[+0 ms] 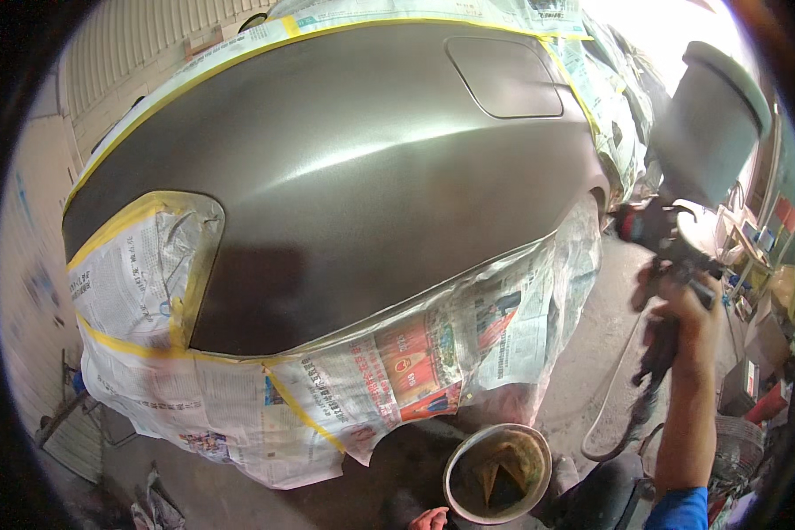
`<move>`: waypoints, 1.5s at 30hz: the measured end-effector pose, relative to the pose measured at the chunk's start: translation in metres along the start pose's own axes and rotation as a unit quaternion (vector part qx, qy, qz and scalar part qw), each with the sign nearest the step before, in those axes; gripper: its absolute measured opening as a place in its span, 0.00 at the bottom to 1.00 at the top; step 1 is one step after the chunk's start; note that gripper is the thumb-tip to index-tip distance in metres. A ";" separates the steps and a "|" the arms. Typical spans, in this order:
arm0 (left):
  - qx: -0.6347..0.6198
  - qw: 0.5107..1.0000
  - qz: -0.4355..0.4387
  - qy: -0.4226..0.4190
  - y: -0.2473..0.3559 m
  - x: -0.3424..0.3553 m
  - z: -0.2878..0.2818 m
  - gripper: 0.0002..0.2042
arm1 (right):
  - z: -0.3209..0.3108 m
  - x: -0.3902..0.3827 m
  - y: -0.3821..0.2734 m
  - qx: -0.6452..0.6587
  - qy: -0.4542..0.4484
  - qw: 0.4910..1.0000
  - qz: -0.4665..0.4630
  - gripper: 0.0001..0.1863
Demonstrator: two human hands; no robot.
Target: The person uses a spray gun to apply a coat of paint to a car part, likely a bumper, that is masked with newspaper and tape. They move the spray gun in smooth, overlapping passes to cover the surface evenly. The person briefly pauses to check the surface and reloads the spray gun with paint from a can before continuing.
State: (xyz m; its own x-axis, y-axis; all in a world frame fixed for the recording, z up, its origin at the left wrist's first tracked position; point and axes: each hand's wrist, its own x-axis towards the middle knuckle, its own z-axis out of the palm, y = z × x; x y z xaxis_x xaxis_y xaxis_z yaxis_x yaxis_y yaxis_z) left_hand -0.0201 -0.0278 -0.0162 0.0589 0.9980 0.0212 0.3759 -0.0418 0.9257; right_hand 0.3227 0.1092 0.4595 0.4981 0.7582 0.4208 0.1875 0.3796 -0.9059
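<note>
My right hand point(680, 296) is wrapped around the handle of a spray gun point(658, 231), held up at the right. On top of the gun sits a grey paint cup point(711, 128), tilted and slightly blurred. The gun's front points left toward a dark grey car panel point(371, 177), apart from it. A hose runs down from the grip. My left hand point(428, 519) shows only partly at the lower edge, its fingers curled; what they hold, if anything, is hidden. Just right of it stands a round bucket point(451, 468) with a stained inside.
Newspaper point(397, 371) and yellow tape point(305, 405) mask the panel's lower edge, the left cut-out and the upper border. Boxes point(766, 340) and assorted clutter line the right side. A folding metal frame point(71, 442) stands at the lower left, by a pale wall.
</note>
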 end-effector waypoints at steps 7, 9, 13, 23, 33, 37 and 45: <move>0.008 0.999 0.037 -0.017 0.017 0.006 -0.010 0.12 | 0.008 -0.016 0.034 -0.015 0.047 0.998 0.024 0.15; 0.027 0.999 0.044 -0.010 0.018 0.006 -0.009 0.12 | 0.035 -0.042 0.032 0.116 -0.122 0.985 0.035 0.18; 0.019 0.999 0.032 0.000 0.009 0.006 -0.003 0.12 | 0.079 -0.083 0.025 0.226 -0.368 0.898 0.081 0.34; -0.034 0.998 0.049 0.008 0.008 0.006 -0.010 0.13 | 0.006 -0.060 0.056 -0.009 0.069 0.997 0.044 0.13; -0.189 0.980 -0.042 -0.048 0.046 -0.020 -0.023 0.16 | 0.013 -0.099 0.087 -0.062 0.068 0.996 0.013 0.16; -0.259 0.956 -0.107 -0.090 0.057 -0.048 -0.038 0.18 | 0.020 -0.113 0.090 -0.068 0.035 0.997 0.000 0.16; -0.304 0.939 -0.145 -0.071 0.058 -0.096 -0.039 0.21 | 0.035 -0.116 0.076 -0.128 0.070 0.988 -0.045 0.18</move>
State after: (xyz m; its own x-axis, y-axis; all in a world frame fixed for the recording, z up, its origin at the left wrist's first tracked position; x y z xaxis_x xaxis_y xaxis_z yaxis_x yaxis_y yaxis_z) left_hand -0.0396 -0.1245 0.0504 0.1749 0.9451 -0.2759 -0.1995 0.3084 0.9301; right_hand 0.2497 0.0683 0.3436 0.5783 0.6402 0.5058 0.4358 0.2817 -0.8548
